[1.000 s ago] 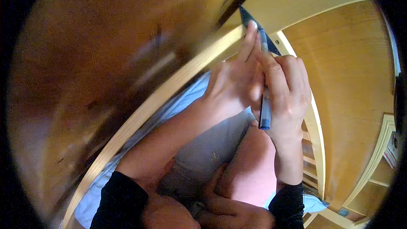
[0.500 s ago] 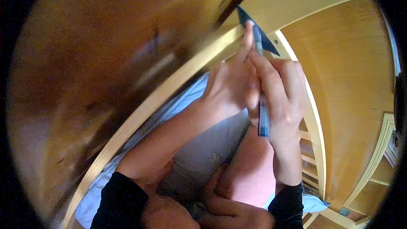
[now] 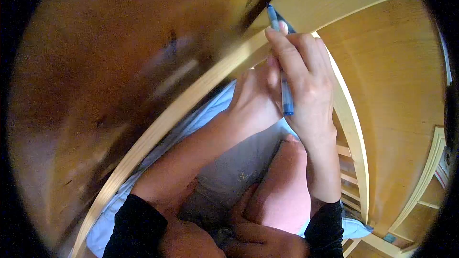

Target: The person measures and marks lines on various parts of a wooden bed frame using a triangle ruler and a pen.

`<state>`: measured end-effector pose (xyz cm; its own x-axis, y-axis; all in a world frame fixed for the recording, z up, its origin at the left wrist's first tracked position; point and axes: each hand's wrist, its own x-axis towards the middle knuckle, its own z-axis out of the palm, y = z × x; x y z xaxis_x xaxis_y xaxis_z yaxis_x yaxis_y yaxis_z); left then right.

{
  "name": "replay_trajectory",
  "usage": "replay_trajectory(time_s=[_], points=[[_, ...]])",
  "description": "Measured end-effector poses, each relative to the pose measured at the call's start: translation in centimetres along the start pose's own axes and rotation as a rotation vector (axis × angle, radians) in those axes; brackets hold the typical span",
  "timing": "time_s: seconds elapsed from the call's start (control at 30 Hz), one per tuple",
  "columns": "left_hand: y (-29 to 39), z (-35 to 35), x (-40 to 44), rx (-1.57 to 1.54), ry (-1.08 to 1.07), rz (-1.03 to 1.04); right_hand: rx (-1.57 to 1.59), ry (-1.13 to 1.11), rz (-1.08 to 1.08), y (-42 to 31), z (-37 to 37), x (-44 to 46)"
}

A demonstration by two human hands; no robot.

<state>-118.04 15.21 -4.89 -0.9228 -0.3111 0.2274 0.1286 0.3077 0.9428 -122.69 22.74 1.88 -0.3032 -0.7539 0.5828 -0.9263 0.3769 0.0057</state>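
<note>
My right hand (image 3: 306,67) is closed round a blue see-through pen (image 3: 286,98). The pen's tip points up and away, at the upper edge of a thin dark flat piece (image 3: 289,25) with a pointed corner. Behind the right hand, my left hand (image 3: 256,88) holds the dark piece against the wood, one fingertip showing on its face. Most of the piece and the left fingers are hidden by the right hand. Whether the tip touches the piece or the wood, I cannot tell.
A pale wooden rail (image 3: 158,119) curves along the left, beside a brown wooden panel (image 3: 95,91). To the right are a slatted wooden side (image 3: 351,110) and a shelf (image 3: 428,215). Bare legs rest on grey bedding (image 3: 229,162) below.
My right hand has moved up and slightly left with the pen, whose tip is now at the dark piece's upper corner. The hand now covers more of the piece. My left hand stays in place.
</note>
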Motion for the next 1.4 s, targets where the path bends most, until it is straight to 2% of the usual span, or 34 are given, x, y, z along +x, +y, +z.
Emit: replay_trajectory(time_s=[0.07,0.1,0.2,0.27,0.4,0.57,0.87,1.0,1.1,1.13,1.17,1.2,1.3,1.37,1.4], points=[[1.0,-0.8,-0.4,0.086,-0.14,-0.071,-0.006,-0.004,0.003,0.1,-0.1,-0.1],[1.4,-0.9,-0.4,0.087,-0.14,-0.071,-0.034,0.0,-0.029,0.2,-0.2,-0.2],[1.5,-0.7,-0.3,-0.013,-0.061,-0.059,-0.065,0.007,-0.054,0.2,-0.7,-0.7],[0.0,0.3,-0.1,0.112,0.088,0.142,-0.067,0.007,-0.047,0.2,-1.0,-1.0],[-0.3,0.2,0.0,0.228,-0.02,0.133,-0.049,0.025,-0.057,0.1,-1.8,-1.5],[-1.3,0.9,0.1,0.314,0.134,0.308,-0.053,0.017,-0.026,0.1,-3.0,-2.3],[-0.3,0.2,-0.5,0.328,0.096,0.312,-0.027,0.014,0.041,0.1,-4.5,-3.4],[0.4,0.0,-0.6,0.406,0.041,0.252,-0.023,0.152,0.064,0.8,-6.0,-4.8],[-0.2,0.5,-0.4,0.45,0.108,0.353,-0.059,0.245,0.115,1.4,-6.2,-6.8],[0.4,0.4,-0.6,0.381,0.037,0.246,-0.028,0.33,0.142,1.9,-5.4,-7.4],[0.3,0.3,-0.5,0.392,0.022,0.254,0.003,0.411,0.171,2.1,-4.6,-7.9],[0.1,0.5,-0.5,0.392,0.048,0.267,0.145,0.328,0.31,1.9,-4.5,-8.6],[-0.9,0.6,-0.6,0.421,0.04,0.325,0.156,0.386,0.287,2.8,-1.4,-7.8],[-0.9,0.8,-0.6,0.402,0.062,0.386,0.274,0.515,0.357,3.4,1.5,-6.7],[-1.1,0.4,-0.7,0.422,0.035,0.394,0.445,0.555,0.472,3.1,2.7,-5.8]])
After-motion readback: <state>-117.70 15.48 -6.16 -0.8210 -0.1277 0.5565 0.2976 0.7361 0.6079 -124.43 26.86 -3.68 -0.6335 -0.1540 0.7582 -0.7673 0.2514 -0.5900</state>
